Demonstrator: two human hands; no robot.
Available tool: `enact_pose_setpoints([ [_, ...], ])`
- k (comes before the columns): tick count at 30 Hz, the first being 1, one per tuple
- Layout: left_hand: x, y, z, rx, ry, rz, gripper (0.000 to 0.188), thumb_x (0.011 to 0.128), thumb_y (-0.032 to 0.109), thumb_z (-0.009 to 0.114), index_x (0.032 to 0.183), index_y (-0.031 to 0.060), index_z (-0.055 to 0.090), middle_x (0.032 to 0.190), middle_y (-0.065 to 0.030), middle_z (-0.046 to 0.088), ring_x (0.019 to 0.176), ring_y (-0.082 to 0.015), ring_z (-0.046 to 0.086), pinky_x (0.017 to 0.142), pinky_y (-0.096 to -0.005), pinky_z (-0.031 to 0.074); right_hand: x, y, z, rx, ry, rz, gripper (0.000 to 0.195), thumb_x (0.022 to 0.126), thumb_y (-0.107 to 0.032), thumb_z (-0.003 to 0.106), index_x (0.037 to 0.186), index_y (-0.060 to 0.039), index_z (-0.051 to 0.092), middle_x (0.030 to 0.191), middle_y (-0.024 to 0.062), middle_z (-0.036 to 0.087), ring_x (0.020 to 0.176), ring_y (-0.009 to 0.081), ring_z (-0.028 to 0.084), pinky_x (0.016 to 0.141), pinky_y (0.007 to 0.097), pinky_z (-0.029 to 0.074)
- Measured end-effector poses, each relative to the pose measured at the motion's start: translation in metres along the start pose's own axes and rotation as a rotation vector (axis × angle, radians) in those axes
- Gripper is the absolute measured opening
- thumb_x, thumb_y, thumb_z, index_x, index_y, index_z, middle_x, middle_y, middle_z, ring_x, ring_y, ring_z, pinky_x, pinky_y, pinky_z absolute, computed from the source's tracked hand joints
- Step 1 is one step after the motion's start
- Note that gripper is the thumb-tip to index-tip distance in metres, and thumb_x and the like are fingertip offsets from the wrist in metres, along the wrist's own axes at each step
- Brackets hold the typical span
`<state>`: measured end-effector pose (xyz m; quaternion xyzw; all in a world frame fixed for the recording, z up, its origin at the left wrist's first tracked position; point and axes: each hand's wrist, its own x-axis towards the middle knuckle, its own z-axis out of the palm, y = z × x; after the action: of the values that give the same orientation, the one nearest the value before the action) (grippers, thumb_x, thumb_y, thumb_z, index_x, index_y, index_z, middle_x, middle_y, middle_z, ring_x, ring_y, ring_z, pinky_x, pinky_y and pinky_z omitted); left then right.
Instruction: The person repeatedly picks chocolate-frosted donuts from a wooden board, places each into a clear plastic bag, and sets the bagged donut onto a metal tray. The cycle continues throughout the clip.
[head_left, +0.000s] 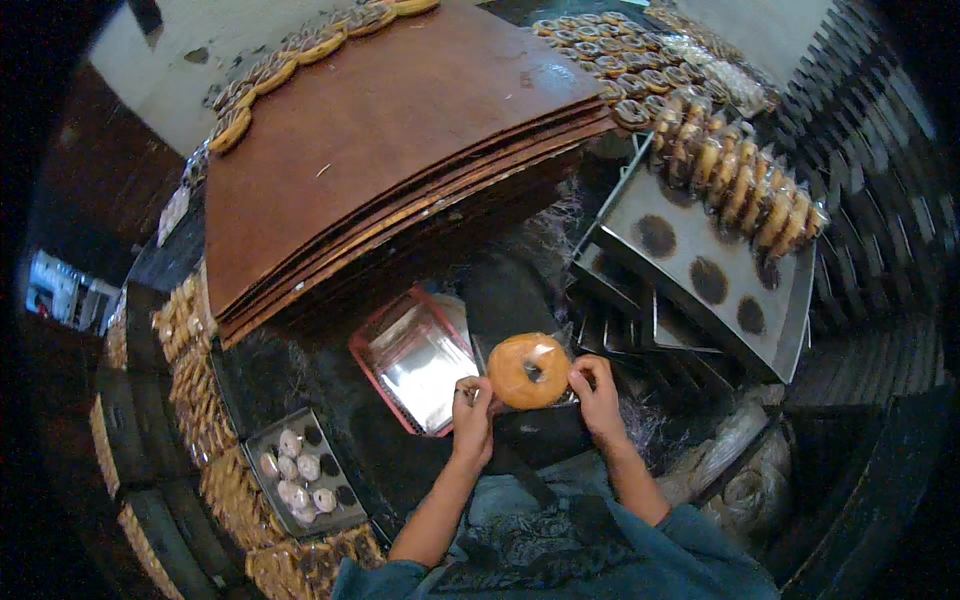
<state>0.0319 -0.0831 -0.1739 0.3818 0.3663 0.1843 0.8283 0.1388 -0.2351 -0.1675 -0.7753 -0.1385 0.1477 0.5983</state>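
Note:
A ring doughnut in a clear plastic wrapper (528, 370) is held up in front of me. My left hand (472, 420) pinches its left edge, and my right hand (595, 394) pinches the wrapper at its right edge. Behind the doughnut and a little to the left lies a red-rimmed tray (427, 360) with a shiny, clear or silvery inside. To the right, a metal baking tray (675, 232) with dark round marks carries a row of wrapped doughnuts (739, 184) along its far side.
Stacked brown boards (405, 127) stand ahead, with chocolate-topped rings (615, 60) beyond them. A small metal tray (341, 517) holding several pale, round baked pieces is at lower left, beside crates of packed baked goods (232, 487). Clear plastic rolls or bags (735, 457) lie at right.

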Motion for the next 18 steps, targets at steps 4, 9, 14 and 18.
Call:
enact_pose_setpoints([
  [4,-0.007,0.012,0.022,0.034,-0.135,-0.051,0.034,0.096,0.019,0.041,0.125,0.0015,0.039,0.119,-0.0106,0.050,0.111,-0.0198,0.049,0.091,-0.0340,0.044,0.005,-0.011,-0.027,0.477,-0.399,0.015,0.049,0.086,-0.039,0.053,0.119,-0.0024,0.053,0.127,0.0112,0.045,0.125,0.0228,0.034,0.103,0.0343,0.027],
  [9,-0.023,0.012,0.092,0.059,-0.478,0.162,0.041,0.093,0.026,0.048,0.123,-0.0007,0.040,0.120,-0.0118,0.048,0.112,-0.0224,0.048,0.095,-0.0360,0.041,-0.007,-0.049,-0.025,1.217,0.026,0.048,0.064,0.080,-0.033,0.065,0.131,-0.0084,0.036,0.128,0.0056,0.044,0.120,0.0227,0.041,0.103,0.0409,0.032],
  [14,-0.030,0.055,0.111,0.089,-0.575,0.265,0.052,0.093,0.043,0.039,0.124,0.0009,0.041,0.112,-0.0146,0.053,0.101,-0.0239,0.053,0.089,-0.0375,0.042,0.028,-0.107,-0.140,1.088,0.552,-0.193,0.050,0.081,-0.018,0.065,0.125,-0.0101,0.043,0.119,0.0030,0.051,0.111,0.0190,0.049,0.098,0.0402,0.039],
  [18,-0.017,0.065,0.075,0.171,-0.387,0.250,0.031,0.094,0.025,0.044,0.113,0.0010,0.048,0.107,-0.0129,0.055,0.096,-0.0210,0.055,0.084,-0.0334,0.046,0.105,-0.094,-0.284,0.509,0.941,-0.475,0.038,0.077,-0.011,0.068,0.113,-0.0057,0.055,0.108,0.0046,0.060,0.097,0.0157,0.057,0.084,0.0303,0.045],
])
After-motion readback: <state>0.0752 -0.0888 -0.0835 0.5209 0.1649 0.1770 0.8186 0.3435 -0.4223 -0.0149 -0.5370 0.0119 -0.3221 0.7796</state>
